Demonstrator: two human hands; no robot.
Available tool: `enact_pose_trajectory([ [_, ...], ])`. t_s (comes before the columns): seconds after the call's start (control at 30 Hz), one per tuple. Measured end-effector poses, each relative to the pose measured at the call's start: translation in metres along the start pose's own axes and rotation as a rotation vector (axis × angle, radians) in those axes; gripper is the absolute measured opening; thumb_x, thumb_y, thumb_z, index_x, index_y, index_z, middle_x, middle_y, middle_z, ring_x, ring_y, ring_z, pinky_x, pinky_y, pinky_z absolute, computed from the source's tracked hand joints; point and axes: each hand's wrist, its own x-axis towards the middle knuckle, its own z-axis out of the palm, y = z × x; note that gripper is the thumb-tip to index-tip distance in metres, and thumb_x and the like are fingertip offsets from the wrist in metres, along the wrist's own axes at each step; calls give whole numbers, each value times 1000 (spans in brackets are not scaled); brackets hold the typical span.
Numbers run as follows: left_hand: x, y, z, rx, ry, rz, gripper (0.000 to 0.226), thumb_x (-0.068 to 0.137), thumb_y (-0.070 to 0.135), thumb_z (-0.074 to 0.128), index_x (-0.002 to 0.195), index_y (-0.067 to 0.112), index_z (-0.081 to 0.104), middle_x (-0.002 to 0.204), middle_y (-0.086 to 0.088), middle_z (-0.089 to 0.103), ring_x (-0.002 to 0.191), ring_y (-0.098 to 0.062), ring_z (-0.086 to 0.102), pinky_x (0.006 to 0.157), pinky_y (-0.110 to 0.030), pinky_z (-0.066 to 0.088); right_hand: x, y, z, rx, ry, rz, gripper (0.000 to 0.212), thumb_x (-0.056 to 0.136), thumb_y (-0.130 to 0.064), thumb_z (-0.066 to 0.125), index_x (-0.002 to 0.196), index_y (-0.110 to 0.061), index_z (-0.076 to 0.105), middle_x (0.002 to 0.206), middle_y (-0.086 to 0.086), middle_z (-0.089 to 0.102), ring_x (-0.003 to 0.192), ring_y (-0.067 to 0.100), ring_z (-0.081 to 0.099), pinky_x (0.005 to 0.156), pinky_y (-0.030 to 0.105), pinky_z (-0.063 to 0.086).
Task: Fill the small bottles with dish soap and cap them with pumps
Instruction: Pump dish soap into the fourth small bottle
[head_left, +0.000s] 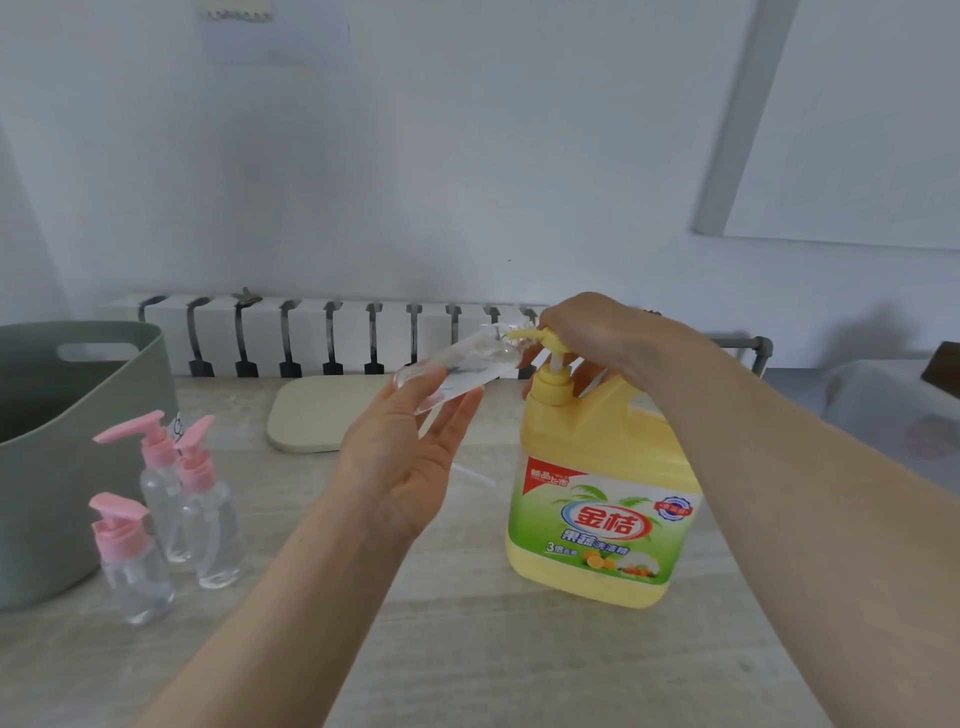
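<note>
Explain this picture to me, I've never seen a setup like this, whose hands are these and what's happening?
There is no machine here: one camera worn on a person's head looks forward and down, so the two bare arms are the wearer's own. The left hand holds a small clear bottle, uncapped and tilted, its mouth at the spout of a yellow soap jug. The right hand grips the jug's pump head. On the table at the left stand three small bottles capped with pink pumps, beside a grey-green tub; a beige board lies farther back.
</note>
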Motion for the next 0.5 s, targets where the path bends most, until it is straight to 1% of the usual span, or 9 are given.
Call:
enact_pose_trajectory([
  [0.07, 1, -1, -1, 1, 9, 0, 25, 82, -3, 70, 105, 1, 64, 118, -21, 60, 91, -35, 70, 70, -38, 62, 2, -1, 1, -6, 22, 19, 61, 90, 0, 42, 35, -18, 61, 78, 3, 54, 66, 20, 52, 57, 27, 38],
  [0.13, 1, -1, -2, 5, 10, -1, 25, 82, -3, 70, 106, 1, 64, 118, -21, 60, 92, -35, 70, 71, -38, 62, 2, -5, 4, -21, 38, 38, 42, 89, 5, 45, 55, -20, 55, 76, 4, 50, 65, 19, 48, 54, 27, 34],
  [0.17, 1, -2, -3, 8, 9, -1, 25, 82, -3, 70, 106, 1, 64, 118, -21, 60, 91, -34, 70, 71, -38, 62, 3, -7, 6, -15, 45, 49, 38, 89, 7, 46, 61, -18, 50, 75, 4, 48, 69, 20, 48, 54, 27, 33],
  [0.27, 0, -3, -4, 5, 12, -1, 24, 82, -3, 69, 105, 1, 64, 117, -21, 61, 89, -33, 71, 71, -37, 62, 4, -10, 8, -37, 27, 40, 42, 92, 13, 39, 58, -11, 42, 75, 2, 44, 90, 25, 43, 65, 28, 36],
  [0.3, 0, -3, -4, 3, 14, 0, 24, 82, -4, 69, 105, 1, 64, 117, -21, 61, 89, -33, 71, 71, -37, 62, 5, -10, 9, -53, 16, 37, 43, 93, 13, 38, 57, -11, 41, 76, 1, 43, 90, 25, 43, 66, 29, 35],
  [0.37, -1, -3, -4, 3, 11, -1, 23, 83, -4, 68, 105, 1, 64, 118, -20, 60, 91, -33, 70, 73, -38, 61, 5, -9, 9, -62, 11, 41, 35, 93, 10, 39, 62, -5, 44, 73, 5, 42, 76, 23, 45, 61, 28, 35],
  [0.43, -2, -3, -3, 1, 9, -6, 22, 83, -4, 68, 104, 1, 64, 119, -21, 59, 93, -34, 70, 73, -39, 61, 5, -8, 9, -35, 26, 20, 18, 93, 6, 41, 78, 1, 50, 72, 7, 43, 69, 22, 46, 58, 25, 36],
  [0.47, -2, -2, -3, 0, 7, -7, 23, 83, -4, 68, 105, 1, 64, 119, -21, 59, 93, -34, 69, 73, -39, 61, 5, -8, 8, 0, 39, 12, 16, 93, 3, 42, 81, -1, 52, 74, 8, 47, 70, 23, 48, 60, 27, 40],
  [0.5, -3, -2, -3, -2, 3, -8, 23, 83, -4, 68, 105, 1, 64, 120, -21, 59, 94, -34, 69, 73, -39, 61, 4, -6, 5, 57, 57, 7, 19, 94, -2, 42, 79, -3, 55, 77, 10, 53, 72, 26, 53, 66, 31, 46],
])
